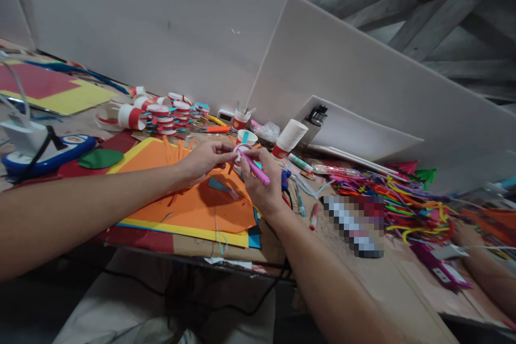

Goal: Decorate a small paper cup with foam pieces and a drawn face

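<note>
My left hand [207, 161] is closed, its thumb and fingers pinching the edge of a small round paper cup piece [241, 148] with a whitish face. A pink-purple marker [257, 170] lies in my right hand [265, 183], gripped between thumb and fingers. The marker's far end meets the cup piece, and its tip is too small to make out. Both hands are above orange paper sheets [193, 209] with loose orange strips. Just behind them stands a paper cup [246, 136] with a teal strip on it.
Cut red-and-white cups [161, 115] cluster at back left. Stacked paper cups [292, 137] lean behind my right hand. A blue power strip [48, 156] lies left. Colourful pipe cleaners [395, 199] are heaped right, near another person's arm [489, 274]. White panels [161, 21] stand behind.
</note>
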`<state>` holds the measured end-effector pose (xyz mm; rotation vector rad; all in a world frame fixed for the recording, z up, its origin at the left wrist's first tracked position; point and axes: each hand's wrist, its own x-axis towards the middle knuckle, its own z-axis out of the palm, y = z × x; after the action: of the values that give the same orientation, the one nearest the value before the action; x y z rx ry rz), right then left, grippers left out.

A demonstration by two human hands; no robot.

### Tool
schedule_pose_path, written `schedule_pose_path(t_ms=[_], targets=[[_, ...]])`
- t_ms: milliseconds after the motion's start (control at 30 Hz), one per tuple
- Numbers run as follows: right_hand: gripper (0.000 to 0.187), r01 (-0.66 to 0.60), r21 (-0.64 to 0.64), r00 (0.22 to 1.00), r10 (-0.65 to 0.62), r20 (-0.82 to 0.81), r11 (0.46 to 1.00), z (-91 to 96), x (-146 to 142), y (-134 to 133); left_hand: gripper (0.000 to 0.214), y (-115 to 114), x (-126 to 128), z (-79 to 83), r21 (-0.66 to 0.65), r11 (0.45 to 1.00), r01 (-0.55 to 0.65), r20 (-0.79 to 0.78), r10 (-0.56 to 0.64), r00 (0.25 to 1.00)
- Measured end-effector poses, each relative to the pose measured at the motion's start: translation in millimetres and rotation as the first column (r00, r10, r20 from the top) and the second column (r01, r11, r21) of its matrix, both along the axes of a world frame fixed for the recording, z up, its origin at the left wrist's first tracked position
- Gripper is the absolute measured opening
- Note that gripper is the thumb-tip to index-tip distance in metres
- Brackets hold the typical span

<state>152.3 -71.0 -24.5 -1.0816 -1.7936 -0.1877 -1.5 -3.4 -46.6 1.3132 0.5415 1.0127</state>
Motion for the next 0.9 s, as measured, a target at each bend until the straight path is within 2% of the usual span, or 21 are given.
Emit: schedule_pose_path(t_ms=[900], targets=[[0.005, 0.010, 0.016, 1.000, -0.010, -0.018, 1.000, -0.9, 0.3, 1.6, 0.029, -2.5, 0.3, 3.2, 0.003, 1.000, 0.006, 0.002, -0.006, 1.000]])
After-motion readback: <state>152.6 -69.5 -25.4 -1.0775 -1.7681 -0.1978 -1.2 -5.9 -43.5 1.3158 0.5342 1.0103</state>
